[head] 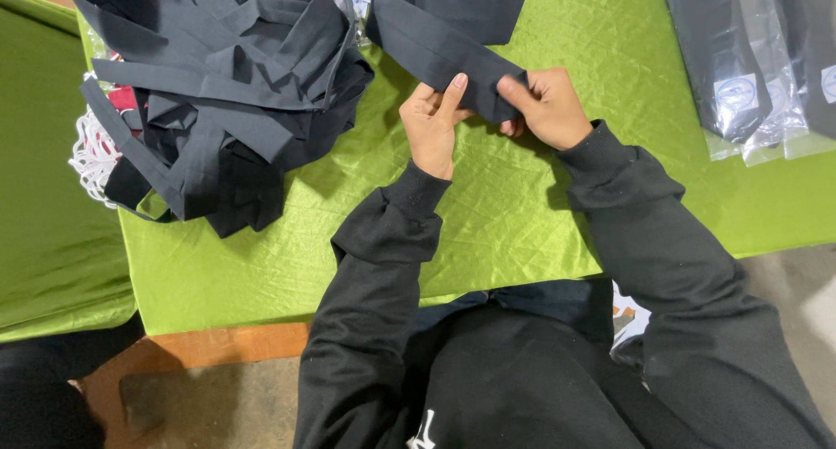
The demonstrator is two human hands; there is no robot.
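A dark fabric strip (440,33) is held at its near end by both hands, above the green cloth (488,214) that covers the tabletop; the rest of the strip runs up and away toward the far edge, folded back on itself. The left hand (431,122) is set at the left side of the end, index finger laid up along the fabric, thumb side tucked under; its grip looks pinched on the strip. The right hand (549,109) is closed over the right corner, thumb on top, fingers curled beneath; grip pressed together on the strip. Both black sleeves (383,231) are pulled down to the wrists.

A heap of similar dark strips (218,92) lies to the left on the cloth, well apart from the hands; a bit of white netting (91,153) and something red show under its left edge. Clear bags with dark items (749,74) lie at the right, untouched.

The step in hand is judged to be a fold or flattening of the strip end; to be done well, edges should be lined up before the crease is pressed, the fabric kept taut between the two pinches, and the free length kept off the heap so nothing is dragged.
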